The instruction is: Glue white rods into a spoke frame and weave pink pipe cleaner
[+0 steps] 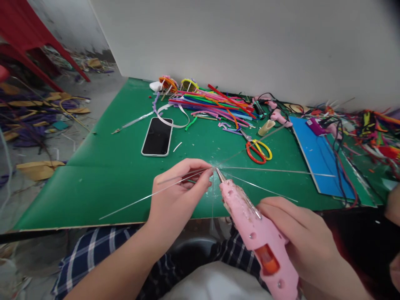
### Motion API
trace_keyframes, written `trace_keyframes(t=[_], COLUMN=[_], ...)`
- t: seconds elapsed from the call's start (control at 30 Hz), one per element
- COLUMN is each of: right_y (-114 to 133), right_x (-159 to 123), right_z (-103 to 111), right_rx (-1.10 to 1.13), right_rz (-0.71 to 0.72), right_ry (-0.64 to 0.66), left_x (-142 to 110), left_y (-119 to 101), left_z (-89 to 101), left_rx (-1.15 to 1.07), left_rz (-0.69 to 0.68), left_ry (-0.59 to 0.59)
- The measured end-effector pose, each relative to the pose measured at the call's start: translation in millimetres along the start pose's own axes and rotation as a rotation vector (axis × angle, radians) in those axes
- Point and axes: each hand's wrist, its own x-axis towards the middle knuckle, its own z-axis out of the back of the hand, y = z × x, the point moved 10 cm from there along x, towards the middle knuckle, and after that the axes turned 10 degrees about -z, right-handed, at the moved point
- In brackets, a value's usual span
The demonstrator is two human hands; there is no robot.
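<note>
My left hand (178, 191) pinches several thin silvery wires (265, 170) between thumb and fingertips. They cross at the pinch and fan out to both sides above the green tabletop. In my right hand (303, 229) is a pink hot glue gun (243, 221), its handle wrapped by the fingers. Its metal nozzle points up and to the left, right at the crossing of the wires; whether it touches them I cannot tell. An orange-red switch shows on the gun's side.
Beyond my hands lie a phone (157, 137), scissors (258, 151) with red and yellow handles, and a pile of coloured pipe cleaners (212, 104). A blue board (318, 154) with cables is at the right. A red chair (34, 37) stands on the littered floor; part of another person shows at right.
</note>
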Motion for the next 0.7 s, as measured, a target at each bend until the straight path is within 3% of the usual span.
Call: trace_keyframes(t=[0.7], right_y=[-0.7], right_x=[1.6], right_z=[-2.0], right_rx=[-0.001], right_rz=[-0.003], right_ry=[0.013], left_x=[0.4], left_y=[2.8], left_z=[-1.7], left_rx=[-0.061], left_rz=[0.071], left_ry=[-0.010])
